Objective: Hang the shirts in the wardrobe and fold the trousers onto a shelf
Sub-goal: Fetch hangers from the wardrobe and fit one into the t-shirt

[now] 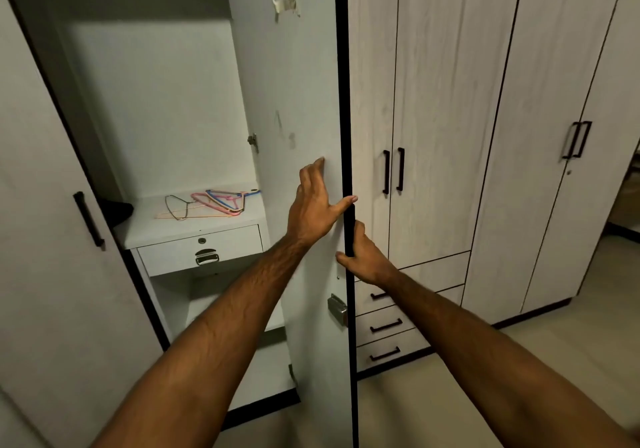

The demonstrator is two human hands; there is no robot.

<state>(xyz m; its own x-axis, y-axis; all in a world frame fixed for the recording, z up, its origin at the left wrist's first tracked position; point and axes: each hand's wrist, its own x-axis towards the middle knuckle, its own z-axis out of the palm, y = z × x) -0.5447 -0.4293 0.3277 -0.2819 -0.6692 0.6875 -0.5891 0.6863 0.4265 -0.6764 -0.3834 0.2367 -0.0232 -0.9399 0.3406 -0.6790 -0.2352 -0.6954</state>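
1. The open pale grey wardrobe door [304, 77] with its black edge strip is my landmark. My left hand [313, 210] lies flat on its inner face, fingers straight and spread, thumb hooked toward the black edge, so I can steady the panel.
2. My right hand [363, 257] is on the far side of that door edge, its grip curled round the long black bar handle [350, 229]. I judge that the two hands together control the swing of the door.
3. Left of the door, inside the compartment, a loose heap of pink, blue and bare wire hangers [211, 202] lies on the white shelf [194, 226], ready for the shirts.
4. No shirts or trousers show in view; a dark bundle [116, 210] at the shelf's far left end could be cloth, but I cannot tell.
5. Below the shelf sits a small white lockable drawer [201, 250].
6. Right of the door stand the closed wood-grain wardrobe doors [450, 101].
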